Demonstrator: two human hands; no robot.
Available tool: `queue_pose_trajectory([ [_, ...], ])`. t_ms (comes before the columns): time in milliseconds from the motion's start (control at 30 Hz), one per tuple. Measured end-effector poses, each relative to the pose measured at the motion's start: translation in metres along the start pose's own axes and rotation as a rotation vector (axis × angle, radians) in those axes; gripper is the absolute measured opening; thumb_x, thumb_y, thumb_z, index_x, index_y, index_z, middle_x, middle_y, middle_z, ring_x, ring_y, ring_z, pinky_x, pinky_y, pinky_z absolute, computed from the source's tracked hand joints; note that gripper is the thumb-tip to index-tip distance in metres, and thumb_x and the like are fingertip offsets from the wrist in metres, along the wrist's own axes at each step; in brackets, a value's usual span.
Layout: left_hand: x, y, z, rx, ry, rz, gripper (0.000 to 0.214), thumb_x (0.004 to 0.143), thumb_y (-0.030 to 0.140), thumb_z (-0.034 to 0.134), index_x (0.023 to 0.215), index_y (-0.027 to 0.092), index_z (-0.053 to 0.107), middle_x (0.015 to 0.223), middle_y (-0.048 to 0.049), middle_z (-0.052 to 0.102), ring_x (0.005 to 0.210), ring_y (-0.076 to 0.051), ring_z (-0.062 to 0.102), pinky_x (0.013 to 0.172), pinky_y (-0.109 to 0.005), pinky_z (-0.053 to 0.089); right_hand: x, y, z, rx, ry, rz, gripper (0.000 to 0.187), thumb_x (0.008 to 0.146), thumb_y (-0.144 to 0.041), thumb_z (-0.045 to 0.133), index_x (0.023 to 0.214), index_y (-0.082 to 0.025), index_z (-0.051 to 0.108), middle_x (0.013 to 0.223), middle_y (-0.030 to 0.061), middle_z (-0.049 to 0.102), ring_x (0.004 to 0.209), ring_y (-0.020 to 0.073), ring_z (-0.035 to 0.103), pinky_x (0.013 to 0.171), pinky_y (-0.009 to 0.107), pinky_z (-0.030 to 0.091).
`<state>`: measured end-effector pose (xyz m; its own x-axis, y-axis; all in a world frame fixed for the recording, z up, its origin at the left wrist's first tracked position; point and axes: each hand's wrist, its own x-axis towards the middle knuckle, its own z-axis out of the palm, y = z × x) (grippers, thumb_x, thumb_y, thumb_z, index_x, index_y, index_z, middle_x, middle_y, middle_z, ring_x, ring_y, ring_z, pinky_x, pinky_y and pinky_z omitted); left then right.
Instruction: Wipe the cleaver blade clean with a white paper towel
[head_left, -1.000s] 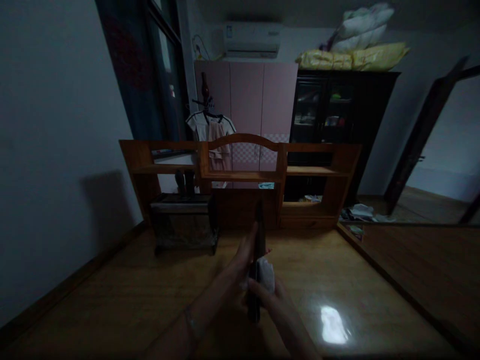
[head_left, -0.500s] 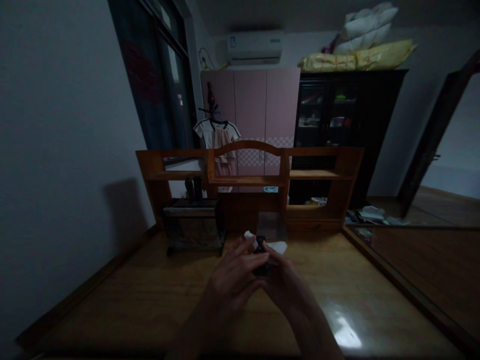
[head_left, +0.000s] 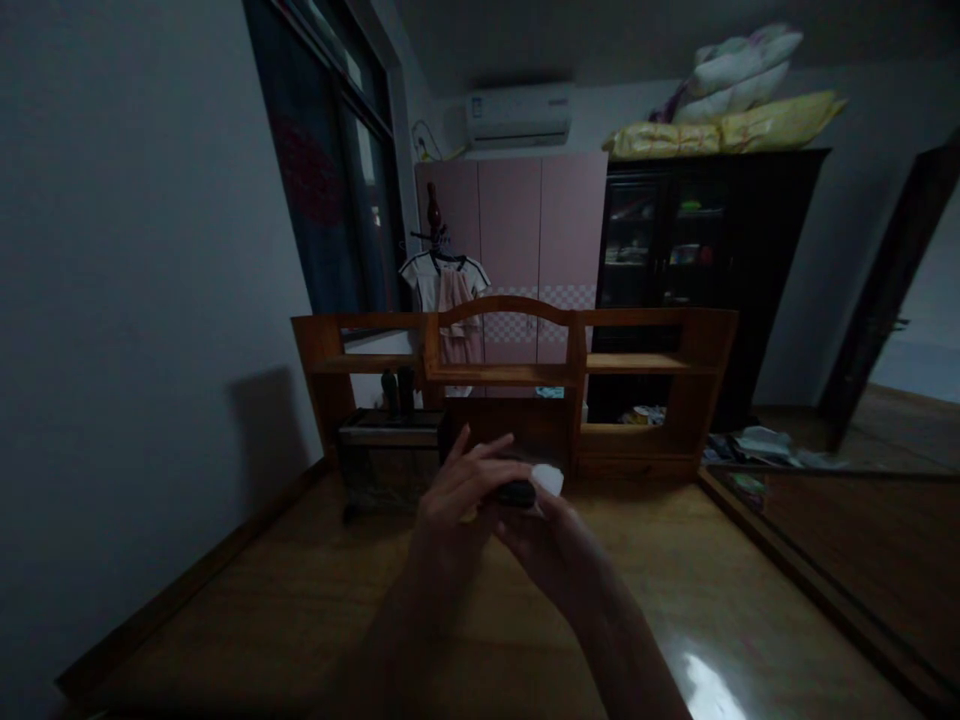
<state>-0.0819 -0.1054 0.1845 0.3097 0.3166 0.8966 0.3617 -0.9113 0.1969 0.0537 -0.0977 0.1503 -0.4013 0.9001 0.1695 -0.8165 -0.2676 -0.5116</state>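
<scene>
Both hands meet in the middle of the view, above the wooden surface. Between them is a small dark object, dim and partly covered, so its kind does not show. My right hand grips it from the right, fingers curled under it. A white wad, like tissue, pokes out above the right thumb. From the left, my left hand closes on the dark object, with some fingers raised and stretched. A bit of something yellowish shows below the left fingers.
A dark glass tank stands left of the hands. Behind rises a wooden shelf headboard, on the pale wooden surface. A raised wooden edge runs along the right. Pink wardrobe and black cabinet stand farther back.
The dark object has turned from upright to lying sideways. The white wad is now bunched at its right, and my left fingers have lifted and spread. The view has tilted slightly up.
</scene>
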Motion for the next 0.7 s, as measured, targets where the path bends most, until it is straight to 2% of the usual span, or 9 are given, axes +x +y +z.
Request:
queue_pose_trajectory([
  [67, 0.013, 0.000, -0.013, -0.006, 0.108, -0.164, 0.021, 0.084, 0.029, 0.062, 0.105, 0.025, 0.066, 0.112, -0.0029, 0.067, 0.126, -0.025, 0.047, 0.118, -0.053, 0.012, -0.003, 0.002, -0.001, -0.060, 0.001, 0.021, 0.029, 0.084, -0.029, 0.071, 0.103, -0.009, 0.062, 0.098, 0.0118, 0.067, 0.088, 0.0217, 0.066, 0.080, 0.033, 0.054],
  [100, 0.020, -0.001, -0.021, -0.046, 0.149, -0.225, 0.021, 0.082, 0.030, 0.065, 0.103, 0.025, 0.066, 0.110, -0.0031, 0.067, 0.127, -0.026, 0.046, 0.117, -0.052, 0.015, -0.007, 0.004, -0.005, -0.108, 0.011, 0.034, 0.034, 0.082, -0.030, 0.072, 0.105, -0.008, 0.061, 0.102, 0.0147, 0.066, 0.092, 0.0255, 0.065, 0.083, 0.038, 0.053],
  [200, 0.041, -0.008, -0.050, -0.253, 0.204, -0.352, 0.026, 0.084, 0.032, 0.062, 0.108, 0.023, 0.063, 0.108, -0.0064, 0.068, 0.115, -0.027, 0.057, 0.101, -0.048, 0.045, -0.024, 0.009, -0.030, -0.339, 0.082, 0.054, 0.040, 0.078, -0.034, 0.074, 0.107, -0.010, 0.063, 0.106, 0.0145, 0.065, 0.094, 0.0301, 0.064, 0.082, 0.045, 0.052],
  [300, 0.070, -0.018, -0.085, -0.346, 0.293, -0.325, 0.025, 0.085, 0.033, 0.062, 0.107, 0.021, 0.062, 0.104, -0.0067, 0.067, 0.101, -0.025, 0.064, 0.085, -0.043, 0.056, -0.044, 0.011, -0.077, -0.567, 0.168, 0.090, 0.036, 0.070, -0.036, 0.076, 0.097, -0.012, 0.069, 0.093, 0.0109, 0.068, 0.087, 0.0284, 0.064, 0.082, 0.042, 0.051],
  [367, 0.092, -0.028, -0.110, -0.364, 0.356, -0.238, 0.025, 0.081, 0.031, 0.066, 0.102, 0.018, 0.062, 0.100, -0.0063, 0.066, 0.095, -0.024, 0.065, 0.079, -0.040, 0.058, -0.056, 0.005, -0.113, -0.681, 0.277, 0.092, 0.037, 0.065, -0.042, 0.077, 0.089, -0.014, 0.071, 0.087, 0.0099, 0.068, 0.082, 0.0286, 0.065, 0.076, 0.040, 0.052],
  [433, 0.115, -0.040, -0.134, -0.325, 0.330, -0.199, 0.027, 0.079, 0.030, 0.069, 0.101, 0.015, 0.062, 0.099, -0.0078, 0.066, 0.093, -0.024, 0.065, 0.078, -0.041, 0.058, -0.067, -0.007, -0.145, -0.891, 0.370, 0.062, 0.043, 0.066, -0.049, 0.073, 0.090, -0.014, 0.071, 0.088, 0.0108, 0.069, 0.084, 0.0300, 0.064, 0.075, 0.039, 0.051],
  [500, 0.133, -0.053, -0.153, -0.281, 0.279, -0.196, 0.032, 0.077, 0.032, 0.072, 0.101, 0.015, 0.060, 0.099, -0.0070, 0.066, 0.090, -0.023, 0.065, 0.077, -0.045, 0.058, -0.076, -0.024, -0.168, -1.148, 0.469, -0.011, 0.047, 0.074, -0.055, 0.062, 0.094, -0.014, 0.072, 0.089, 0.0118, 0.070, 0.085, 0.0315, 0.065, 0.075, 0.040, 0.051],
  [600, 0.149, -0.074, -0.173, -0.190, 0.194, -0.252, 0.035, 0.078, 0.037, 0.070, 0.103, 0.015, 0.058, 0.102, -0.0057, 0.065, 0.093, -0.021, 0.062, 0.087, -0.052, 0.053, -0.085, -0.053, -0.179, -1.542, 0.433, -0.177, 0.045, 0.087, -0.047, 0.045, 0.099, -0.013, 0.073, 0.096, 0.0134, 0.070, 0.093, 0.0341, 0.064, 0.079, 0.042, 0.051],
  [700, 0.151, -0.095, -0.181, -0.150, 0.131, -0.314, 0.037, 0.078, 0.040, 0.070, 0.103, 0.015, 0.059, 0.100, -0.0062, 0.066, 0.093, -0.020, 0.061, 0.093, -0.054, 0.049, -0.087, -0.070, -0.179, -1.941, 0.365, -0.576, 0.049, 0.086, -0.019, 0.036, 0.131, -0.020, 0.057, 0.130, 0.0080, 0.056, 0.122, 0.0285, 0.049, 0.103, 0.046, 0.038],
])
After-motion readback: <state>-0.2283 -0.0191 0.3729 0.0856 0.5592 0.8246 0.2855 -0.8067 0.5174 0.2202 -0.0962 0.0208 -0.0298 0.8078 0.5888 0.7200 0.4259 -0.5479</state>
